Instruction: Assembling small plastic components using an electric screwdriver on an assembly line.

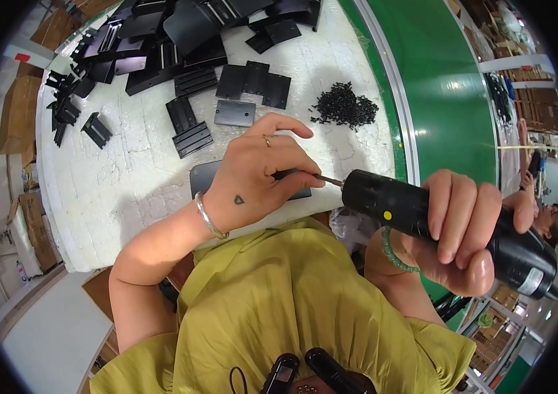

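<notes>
We pinch bit point(331, 180) in left fingers point(292, 157), wrap driver point(392, 201) in right fingers point(458, 211); likely loading hidden screw; next needs steady aim.

- Our right hand point(466, 226) grips a black power screwdriver point(384, 197).
- Our left hand point(259, 164) pinches its bit point(331, 181) over a dark plate point(204, 176).
- We see black screws point(344, 106) heaped on the white tabletop point(141, 190), black parts point(193, 31) piled farther left.

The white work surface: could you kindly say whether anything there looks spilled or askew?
The small black pieces lie in a loose heap on the white surface, some scattered around it, possibly spilled; the larger black parts are piled at mixed angles.
</notes>
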A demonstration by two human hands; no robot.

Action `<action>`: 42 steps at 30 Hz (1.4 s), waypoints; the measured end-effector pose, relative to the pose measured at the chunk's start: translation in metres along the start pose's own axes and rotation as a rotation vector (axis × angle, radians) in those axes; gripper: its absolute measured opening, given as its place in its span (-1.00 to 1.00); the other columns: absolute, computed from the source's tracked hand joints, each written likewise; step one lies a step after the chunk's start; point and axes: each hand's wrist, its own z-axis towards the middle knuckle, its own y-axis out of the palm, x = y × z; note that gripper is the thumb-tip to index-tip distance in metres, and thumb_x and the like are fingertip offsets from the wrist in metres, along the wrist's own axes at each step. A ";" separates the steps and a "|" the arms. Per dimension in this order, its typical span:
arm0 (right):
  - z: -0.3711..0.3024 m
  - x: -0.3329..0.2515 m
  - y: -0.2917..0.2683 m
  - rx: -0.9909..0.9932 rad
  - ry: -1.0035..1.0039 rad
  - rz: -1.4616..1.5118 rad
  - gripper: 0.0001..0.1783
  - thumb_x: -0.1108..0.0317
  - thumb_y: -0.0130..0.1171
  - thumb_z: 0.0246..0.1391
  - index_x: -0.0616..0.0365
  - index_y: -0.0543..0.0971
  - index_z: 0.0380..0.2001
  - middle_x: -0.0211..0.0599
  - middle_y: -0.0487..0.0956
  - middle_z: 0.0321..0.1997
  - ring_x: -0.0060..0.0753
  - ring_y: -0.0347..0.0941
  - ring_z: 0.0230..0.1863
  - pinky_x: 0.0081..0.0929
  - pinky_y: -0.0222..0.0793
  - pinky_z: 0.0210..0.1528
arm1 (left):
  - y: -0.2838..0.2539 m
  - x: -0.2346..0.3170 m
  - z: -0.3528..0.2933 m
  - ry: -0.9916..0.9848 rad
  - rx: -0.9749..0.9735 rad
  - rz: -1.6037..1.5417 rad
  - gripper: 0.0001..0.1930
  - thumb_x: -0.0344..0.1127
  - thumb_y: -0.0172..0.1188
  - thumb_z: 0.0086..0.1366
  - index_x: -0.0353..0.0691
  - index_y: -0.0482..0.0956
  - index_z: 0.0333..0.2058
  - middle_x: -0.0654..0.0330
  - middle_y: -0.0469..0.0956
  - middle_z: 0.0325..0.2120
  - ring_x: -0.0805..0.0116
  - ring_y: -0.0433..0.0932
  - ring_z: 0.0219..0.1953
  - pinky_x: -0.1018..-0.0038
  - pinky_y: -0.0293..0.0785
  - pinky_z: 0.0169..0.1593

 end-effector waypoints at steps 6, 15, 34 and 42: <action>0.001 -0.001 -0.001 -0.174 0.101 0.022 -0.59 0.56 0.19 -0.26 0.02 0.32 -0.28 -0.58 0.42 -0.75 -0.75 0.33 -0.79 -0.84 0.27 -0.74 | 0.003 0.001 -0.016 -0.082 -0.176 -0.212 -0.91 -0.45 0.32 -0.04 -0.24 0.61 -0.49 0.28 0.57 -0.54 0.19 0.46 -0.08 0.43 0.42 -0.14; -0.003 0.022 -0.002 -0.068 0.066 -0.032 -0.58 0.46 0.11 -0.18 0.03 0.28 -0.17 -0.62 0.31 -0.71 -0.73 0.24 -0.74 -0.76 0.15 -0.61 | -0.050 -0.057 0.003 -0.093 -0.036 0.432 -0.58 -0.27 0.34 -0.09 -0.11 0.54 -0.17 0.24 0.49 -0.23 0.21 0.34 -0.10 0.33 0.32 -0.02; 0.000 0.029 0.002 -0.204 0.160 -0.009 -0.55 0.42 0.04 -0.15 0.03 0.29 -0.09 -0.64 0.28 -0.67 -0.75 0.20 -0.71 -0.71 0.13 -0.52 | -0.048 -0.007 -0.043 -0.592 0.069 -0.216 -0.82 -0.56 0.20 0.09 -0.36 0.53 -0.28 0.27 0.47 -0.44 0.64 0.44 -0.51 0.71 0.44 -0.42; -0.003 0.034 0.004 -0.216 0.176 -0.049 -0.55 0.38 0.01 -0.15 0.03 0.30 -0.08 -0.64 0.27 -0.67 -0.76 0.17 -0.70 -0.71 0.10 -0.51 | -0.030 -0.011 -0.063 -0.456 0.023 -0.059 -0.77 -0.62 0.21 0.01 -0.37 0.54 -0.28 0.19 0.48 -0.41 0.57 0.48 -0.53 0.70 0.42 -0.43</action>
